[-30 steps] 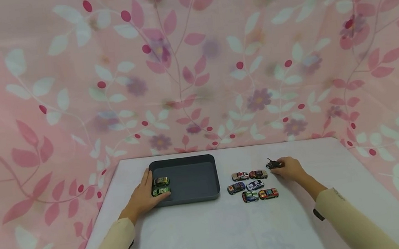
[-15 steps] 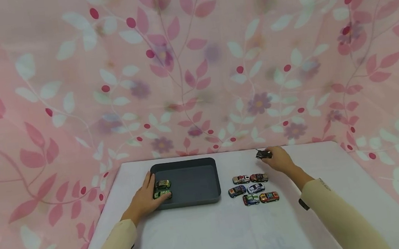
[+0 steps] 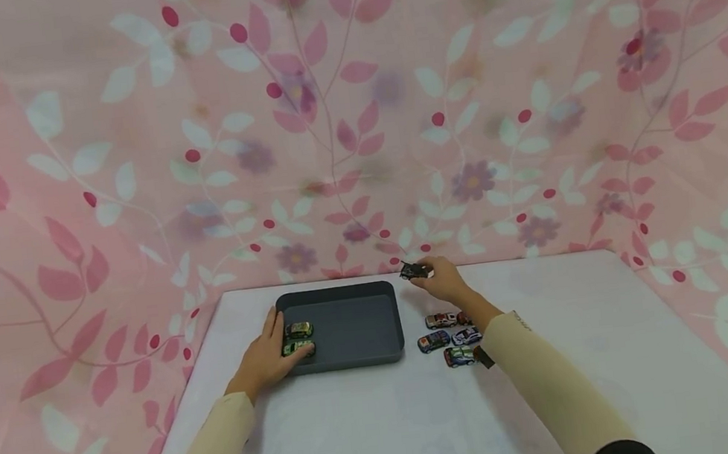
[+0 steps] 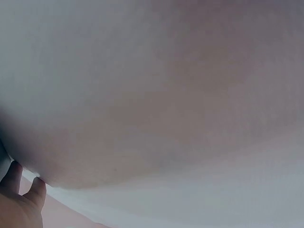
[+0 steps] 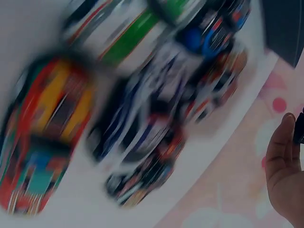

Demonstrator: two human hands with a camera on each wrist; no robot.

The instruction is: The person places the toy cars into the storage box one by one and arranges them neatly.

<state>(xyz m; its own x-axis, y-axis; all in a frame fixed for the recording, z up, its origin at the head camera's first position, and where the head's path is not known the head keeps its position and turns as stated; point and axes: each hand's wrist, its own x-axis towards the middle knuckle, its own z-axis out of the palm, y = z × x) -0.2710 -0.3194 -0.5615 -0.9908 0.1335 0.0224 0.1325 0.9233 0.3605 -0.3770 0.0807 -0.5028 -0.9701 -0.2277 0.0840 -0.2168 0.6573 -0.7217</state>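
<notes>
In the head view, the right hand (image 3: 447, 281) has travelled left since half a second ago, when it was beyond the right end of the car group; now it is near the far right corner of the grey tray (image 3: 356, 325). It pinches a black toy (image 3: 413, 271), dark all over with a thin piece sticking up at an angle, held above the far edge of the white table (image 3: 360, 430). The right sleeve (image 3: 554, 385) now partly covers the car group. The left hand (image 3: 259, 359) stays at the tray's left side, fingers extended along the rim and thumb over the nearer green car (image 3: 293, 349); whether the thumb touches it, I cannot tell. The tray holds two greenish cars, one behind the other, as before. Outside it, right of the tray, lie six toy cars (image 3: 434, 341) in three rows of two, two of them largely hidden.

The left wrist view is mostly a blurred pale surface, with two fingertips (image 4: 37, 187) at lower left.

The right wrist view shows the six cars, blurred: an orange-and-green car (image 5: 50, 128), a white car with a green stripe (image 5: 142, 33) and four others. At the right edge, the hand's fingers meet a sliver of the black toy.
</notes>
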